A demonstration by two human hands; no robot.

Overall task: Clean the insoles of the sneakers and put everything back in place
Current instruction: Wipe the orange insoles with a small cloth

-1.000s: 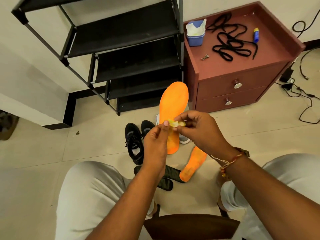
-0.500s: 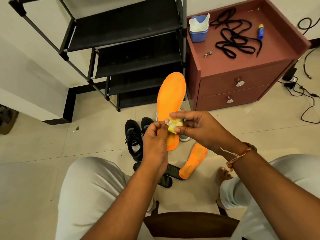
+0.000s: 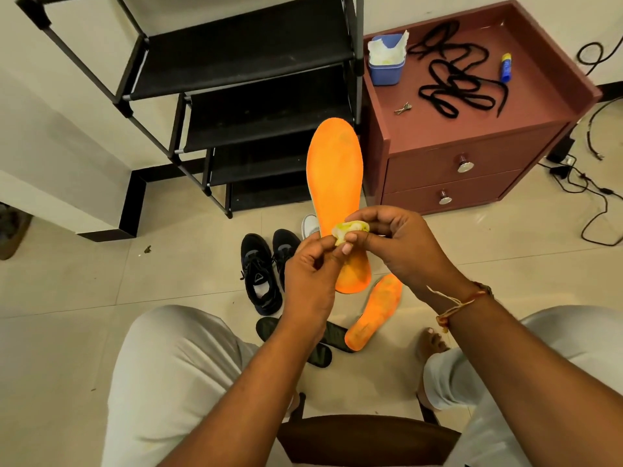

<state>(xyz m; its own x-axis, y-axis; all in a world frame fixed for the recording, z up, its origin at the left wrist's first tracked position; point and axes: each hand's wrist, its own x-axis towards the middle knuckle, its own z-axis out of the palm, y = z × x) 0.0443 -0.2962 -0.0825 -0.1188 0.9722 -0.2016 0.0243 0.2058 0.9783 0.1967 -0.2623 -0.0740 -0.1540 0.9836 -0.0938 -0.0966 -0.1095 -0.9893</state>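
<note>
Pale floor tiles (image 3: pixel 67 281) spread beneath us, with a black shoe rack (image 3: pixel 253 62) by the wall and a maroon bedside cabinet (image 3: pixel 472 129) just to its right. We hold 1 orange insole (image 3: pixel 337 170) upright before the rack. Our left hand (image 3: pixel 308 281) curls its fingers round the insole's narrow waist. Our right hand (image 3: pixel 401 244) pinches a yellow-stained wipe (image 3: pixel 350 229), wadded, against the insole. Both hands hide that stretch of it.

A 2nd orange insole (image 3: pixel 374 311) lies on the floor below the right wrist, its far end covered. 2 black sneakers (image 3: pixel 259 271) stand left of the held insole, and a white sneaker (image 3: pixel 310 225) peeks from behind it, mostly hidden. Black insoles (image 3: pixel 318 355) lie under the left forearm, partly covered.

On the cabinet top, a blue tub (image 3: pixel 386 70) sits at the back left corner, with black laces (image 3: pixel 451 82) tangled mid-top.
</note>
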